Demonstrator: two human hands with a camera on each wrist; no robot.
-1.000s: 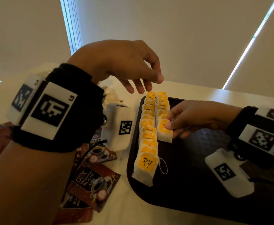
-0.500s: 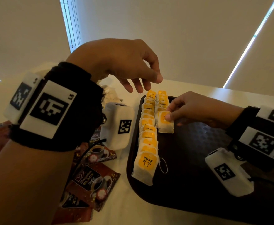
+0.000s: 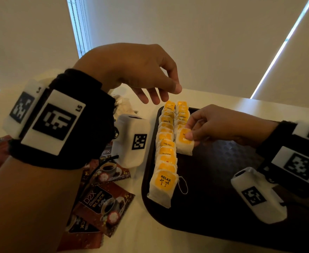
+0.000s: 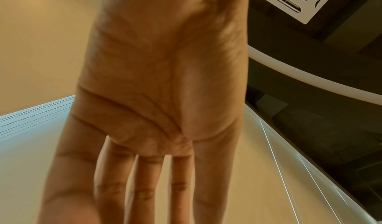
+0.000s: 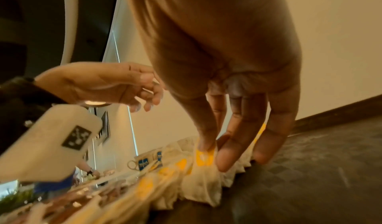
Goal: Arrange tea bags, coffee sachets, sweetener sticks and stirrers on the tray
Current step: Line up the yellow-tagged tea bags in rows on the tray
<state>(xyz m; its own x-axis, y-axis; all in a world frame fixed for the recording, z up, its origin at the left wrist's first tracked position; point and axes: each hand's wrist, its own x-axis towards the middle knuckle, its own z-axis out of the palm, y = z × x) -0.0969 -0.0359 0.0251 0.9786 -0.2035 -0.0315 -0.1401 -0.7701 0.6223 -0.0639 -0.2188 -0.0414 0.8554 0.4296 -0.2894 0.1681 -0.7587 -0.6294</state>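
Tea-bag step in hand, by the look of it. Right hand (image 3: 217,125) pinching the newest tea bag (image 3: 184,143) at its yellow tag, thumb and fingertips (image 5: 225,160) curled on it, settling it at the near end of the short second row (image 3: 182,114) on the tray (image 3: 223,189). Bag touching the bags behind it, leaning on them, just beside the long first row (image 3: 165,152). Left hand (image 3: 131,70) raised above the far end of both rows, grip apart, fingers loose and holding nothing; palm seen bare from the left wrist.

Coffee sachets (image 3: 102,199) on the worktop (image 3: 128,240) left of the tray, not yet arranged. Sweetener sticks and stirrers not clearly made out from here.

Next move, judged from this: letting go of the bag without tipping it, keeping its overlap even with its neighbours, then fetching another bag or starting on the sachets. Care called for with the loose string (image 3: 183,185) by the front bag of the first row, apt to snag.
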